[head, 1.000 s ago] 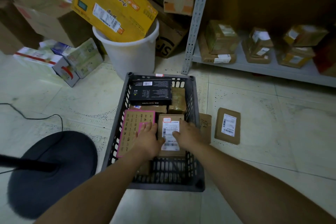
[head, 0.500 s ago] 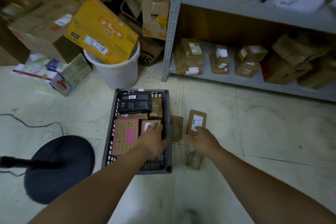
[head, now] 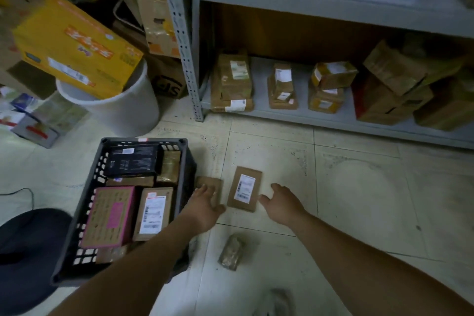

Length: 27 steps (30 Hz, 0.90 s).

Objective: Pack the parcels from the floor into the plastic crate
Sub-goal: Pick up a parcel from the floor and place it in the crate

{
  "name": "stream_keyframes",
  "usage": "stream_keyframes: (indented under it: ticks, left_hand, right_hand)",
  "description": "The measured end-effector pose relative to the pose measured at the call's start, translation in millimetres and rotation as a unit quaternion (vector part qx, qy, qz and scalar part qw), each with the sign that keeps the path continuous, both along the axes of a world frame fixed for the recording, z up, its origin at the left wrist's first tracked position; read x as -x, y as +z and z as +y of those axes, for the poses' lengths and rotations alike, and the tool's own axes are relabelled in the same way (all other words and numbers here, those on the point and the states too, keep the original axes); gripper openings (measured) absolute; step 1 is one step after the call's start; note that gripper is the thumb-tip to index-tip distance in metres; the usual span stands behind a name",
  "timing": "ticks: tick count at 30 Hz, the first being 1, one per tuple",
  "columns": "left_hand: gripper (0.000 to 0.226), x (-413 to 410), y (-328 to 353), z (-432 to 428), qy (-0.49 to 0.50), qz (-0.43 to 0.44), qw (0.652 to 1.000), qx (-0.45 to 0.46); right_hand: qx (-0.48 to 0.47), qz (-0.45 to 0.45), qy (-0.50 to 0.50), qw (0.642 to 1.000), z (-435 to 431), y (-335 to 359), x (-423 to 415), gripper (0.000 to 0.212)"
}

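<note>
Labelled parcel (head: 244,188) lies between left hand (head: 205,206) and right hand (head: 282,202), both hands spread empty

Only the arms and hands of the person showed. The left hand (head: 204,209) and the right hand (head: 283,204) were bare, their finer detail lost in the dim, soft picture. The left forearm (head: 133,264) and the right forearm (head: 372,259) were likewise uncovered along all of their visible length, from the wrists back to the near edge of the frame; any sleeve lay out of view. Between the two arms, at the near edge, sat a blurred grey shape (head: 275,299), possibly a shoe, too smeared to tell
</note>
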<state>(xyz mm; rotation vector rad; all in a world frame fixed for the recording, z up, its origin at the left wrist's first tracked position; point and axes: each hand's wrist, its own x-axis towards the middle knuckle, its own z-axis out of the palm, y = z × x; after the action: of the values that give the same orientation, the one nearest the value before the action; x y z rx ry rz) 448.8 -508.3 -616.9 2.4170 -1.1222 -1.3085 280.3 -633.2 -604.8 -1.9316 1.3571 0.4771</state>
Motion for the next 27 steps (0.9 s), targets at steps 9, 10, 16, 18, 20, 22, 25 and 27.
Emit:
stream_keyframes:
  ticks: [9, 10, 16, 18, 20, 22, 25, 27]
  left_hand:
    - [0.079, 13.0, -182.3, -67.6, 0.100, 0.036, 0.994, -0.028]
    - [0.079, 12.0, -212.5, -72.3, 0.105, 0.035, 0.993, -0.031]
    - [0.050, 19.2, -329.7, -103.5, 0.060, 0.033, 0.998, 0.007]
    - [0.047, 20.7, -367.5, -109.2, 0.067, 0.055, 0.996, 0.022]
    - [0.043, 21.2, -397.0, -112.2, 0.106, 0.083, 0.991, 0.022]
    - [0.044, 23.0, -416.1, -112.3, 0.135, 0.115, 0.984, 0.012]
    - [0.054, 21.8, -432.6, -111.9, 0.167, 0.133, 0.977, -0.001]
    - [0.050, 24.0, -426.8, -110.7, 0.186, 0.125, 0.975, -0.008]
  right_hand:
    - [-0.011, -0.011, -0.029, 0.999, -70.2, -181.1, -3.9, 0.060]
    - [-0.013, -0.013, -0.030, 0.999, -72.1, -207.6, -7.0, 0.058]
    - [-0.022, -0.032, -0.030, 0.999, -74.5, -340.2, -15.5, 0.049]
    - [-0.038, -0.036, -0.061, 0.997, -74.0, -378.9, -15.5, 0.047]
    - [-0.064, -0.046, -0.098, 0.992, -71.9, -411.4, -16.8, 0.048]
    - [-0.098, -0.061, -0.152, 0.982, -68.2, -435.7, -19.0, 0.053]
    - [-0.164, -0.118, -0.222, 0.954, -66.7, -447.6, -24.1, 0.046]
    - [-0.173, -0.132, -0.242, 0.946, -67.1, -441.9, -24.3, 0.041]
